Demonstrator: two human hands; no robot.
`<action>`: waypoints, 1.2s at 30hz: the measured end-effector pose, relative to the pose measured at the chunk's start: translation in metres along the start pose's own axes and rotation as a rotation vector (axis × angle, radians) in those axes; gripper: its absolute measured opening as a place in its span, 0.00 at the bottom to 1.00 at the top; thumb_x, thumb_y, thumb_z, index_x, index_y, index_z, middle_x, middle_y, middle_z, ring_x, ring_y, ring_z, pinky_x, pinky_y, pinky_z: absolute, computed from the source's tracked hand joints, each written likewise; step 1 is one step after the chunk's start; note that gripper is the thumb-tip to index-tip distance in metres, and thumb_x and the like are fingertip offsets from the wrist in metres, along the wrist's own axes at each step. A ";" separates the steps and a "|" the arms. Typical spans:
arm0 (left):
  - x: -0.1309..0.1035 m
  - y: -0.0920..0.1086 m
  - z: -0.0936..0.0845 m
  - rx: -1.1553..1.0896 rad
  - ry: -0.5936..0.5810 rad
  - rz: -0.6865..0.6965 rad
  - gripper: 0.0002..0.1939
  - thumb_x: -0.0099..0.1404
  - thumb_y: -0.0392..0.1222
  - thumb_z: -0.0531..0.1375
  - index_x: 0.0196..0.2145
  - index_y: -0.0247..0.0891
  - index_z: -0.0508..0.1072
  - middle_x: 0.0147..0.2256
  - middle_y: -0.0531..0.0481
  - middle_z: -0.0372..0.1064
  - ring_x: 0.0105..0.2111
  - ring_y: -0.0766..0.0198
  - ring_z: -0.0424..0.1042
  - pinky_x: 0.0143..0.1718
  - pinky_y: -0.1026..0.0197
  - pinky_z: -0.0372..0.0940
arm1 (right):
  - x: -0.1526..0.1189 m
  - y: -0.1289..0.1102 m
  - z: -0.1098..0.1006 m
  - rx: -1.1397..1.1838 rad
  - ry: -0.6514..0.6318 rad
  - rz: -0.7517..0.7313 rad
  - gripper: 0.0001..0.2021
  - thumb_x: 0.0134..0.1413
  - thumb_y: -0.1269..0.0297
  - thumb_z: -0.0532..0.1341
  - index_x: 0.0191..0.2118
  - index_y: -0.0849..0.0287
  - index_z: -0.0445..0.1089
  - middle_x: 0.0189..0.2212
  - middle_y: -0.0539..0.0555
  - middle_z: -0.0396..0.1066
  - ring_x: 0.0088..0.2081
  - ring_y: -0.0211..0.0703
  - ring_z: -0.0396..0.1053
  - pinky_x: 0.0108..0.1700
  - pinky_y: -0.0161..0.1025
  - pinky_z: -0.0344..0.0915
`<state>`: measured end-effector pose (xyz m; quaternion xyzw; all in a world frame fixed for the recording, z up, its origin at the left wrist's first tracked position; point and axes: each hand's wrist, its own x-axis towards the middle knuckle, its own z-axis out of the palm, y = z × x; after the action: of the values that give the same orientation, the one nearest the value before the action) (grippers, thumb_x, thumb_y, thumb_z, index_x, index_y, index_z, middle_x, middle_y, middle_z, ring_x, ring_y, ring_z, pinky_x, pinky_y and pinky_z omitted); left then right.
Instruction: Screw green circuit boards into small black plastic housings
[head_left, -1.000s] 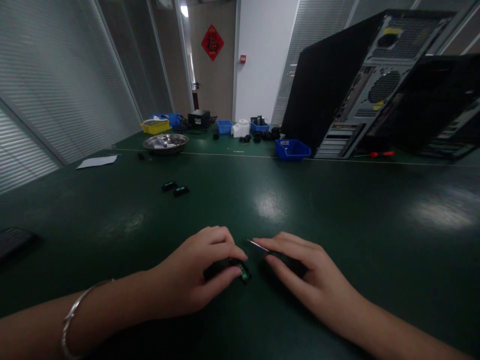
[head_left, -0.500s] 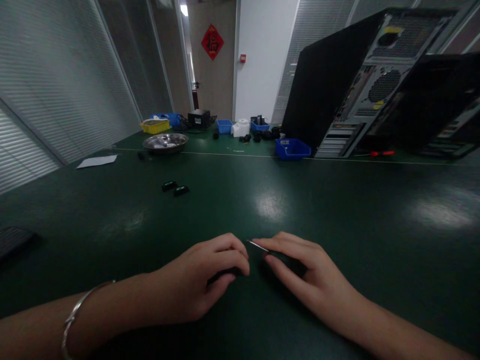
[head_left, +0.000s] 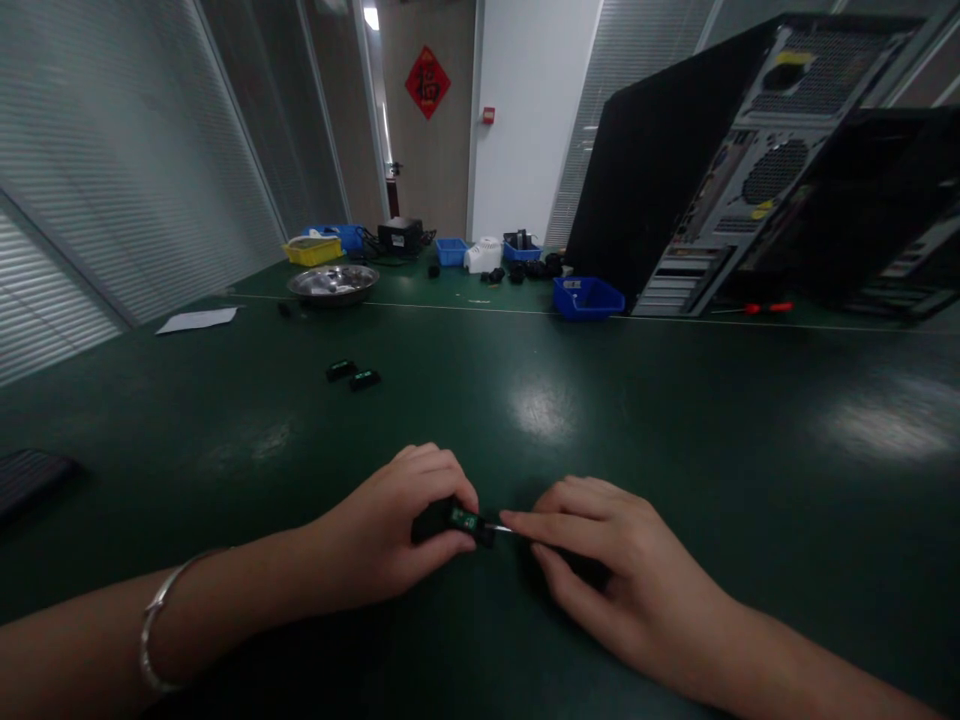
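Between thumb and fingers, my left hand (head_left: pixel 409 525) grips a small black part (head_left: pixel 466 521) with a green face, low over the dark green table (head_left: pixel 300 440). My right hand (head_left: pixel 626 570) is closed on a thin metal tool (head_left: pixel 501 528), whose tip meets the right end of the part. The tool's rear is hidden in my palm. Farther off to the left, two similar black pieces (head_left: pixel 341 370) (head_left: pixel 365 379) lie side by side on the table.
A metal dish (head_left: pixel 334 284), a yellow tray (head_left: pixel 312 251) and a blue bin (head_left: pixel 587 299) stand toward the back. A large black computer case (head_left: pixel 667 160) rises at the right. White paper (head_left: pixel 197 320) and a dark keyboard-like object (head_left: pixel 34 480) lie left.
My left hand has turned, bringing the part's green face into view. The metal tool's tip has come down and left against the part, and my right hand has shifted slightly lower.
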<state>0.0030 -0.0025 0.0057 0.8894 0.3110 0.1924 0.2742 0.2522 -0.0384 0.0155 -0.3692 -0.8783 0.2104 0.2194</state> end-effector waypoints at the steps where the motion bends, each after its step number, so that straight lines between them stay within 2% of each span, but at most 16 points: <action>1: 0.000 0.000 0.000 0.002 0.001 0.002 0.07 0.65 0.35 0.62 0.42 0.39 0.71 0.39 0.48 0.70 0.40 0.57 0.66 0.43 0.55 0.59 | 0.000 0.000 0.000 -0.022 -0.004 -0.007 0.18 0.61 0.72 0.56 0.53 0.52 0.74 0.36 0.53 0.74 0.36 0.44 0.70 0.38 0.42 0.65; 13: -0.002 0.005 0.002 0.046 0.021 0.040 0.07 0.64 0.36 0.63 0.41 0.38 0.72 0.37 0.49 0.71 0.38 0.57 0.66 0.40 0.56 0.56 | 0.000 -0.004 0.002 -0.128 -0.026 -0.014 0.18 0.62 0.71 0.56 0.54 0.53 0.73 0.38 0.55 0.73 0.37 0.46 0.70 0.37 0.45 0.63; 19: -0.001 0.006 0.003 0.055 -0.017 0.074 0.08 0.65 0.35 0.63 0.43 0.40 0.71 0.39 0.49 0.71 0.40 0.57 0.66 0.43 0.55 0.54 | 0.000 -0.004 0.003 -0.046 -0.039 -0.021 0.18 0.63 0.71 0.55 0.56 0.52 0.71 0.40 0.55 0.73 0.39 0.46 0.70 0.40 0.45 0.66; 21: -0.001 0.006 0.002 0.043 -0.020 0.062 0.13 0.64 0.39 0.65 0.46 0.41 0.70 0.41 0.49 0.71 0.42 0.56 0.66 0.44 0.54 0.55 | 0.000 -0.003 0.003 -0.008 -0.005 0.005 0.18 0.64 0.71 0.55 0.56 0.52 0.71 0.41 0.55 0.72 0.39 0.46 0.70 0.41 0.44 0.67; 24: -0.001 0.004 -0.001 0.025 -0.023 0.028 0.24 0.60 0.47 0.69 0.50 0.42 0.67 0.45 0.47 0.69 0.45 0.54 0.66 0.46 0.54 0.57 | 0.000 0.000 0.003 0.011 0.035 0.060 0.17 0.64 0.71 0.54 0.55 0.53 0.71 0.41 0.55 0.72 0.39 0.46 0.70 0.41 0.45 0.68; 26: -0.001 0.004 -0.002 0.023 -0.020 0.014 0.27 0.58 0.50 0.71 0.51 0.42 0.67 0.46 0.47 0.69 0.46 0.53 0.65 0.46 0.54 0.57 | 0.000 0.001 0.003 0.025 0.043 0.094 0.17 0.64 0.71 0.55 0.55 0.53 0.72 0.40 0.55 0.72 0.39 0.46 0.71 0.41 0.45 0.69; 36: -0.001 0.003 -0.004 0.004 0.018 -0.021 0.13 0.64 0.42 0.66 0.45 0.40 0.70 0.41 0.49 0.71 0.41 0.56 0.67 0.43 0.56 0.58 | -0.001 0.005 0.002 0.086 0.100 0.142 0.15 0.65 0.70 0.55 0.53 0.54 0.71 0.42 0.55 0.72 0.41 0.44 0.72 0.43 0.42 0.70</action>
<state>0.0013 -0.0033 0.0106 0.8849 0.3231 0.1968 0.2718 0.2543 -0.0366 0.0111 -0.4307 -0.8281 0.2440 0.2630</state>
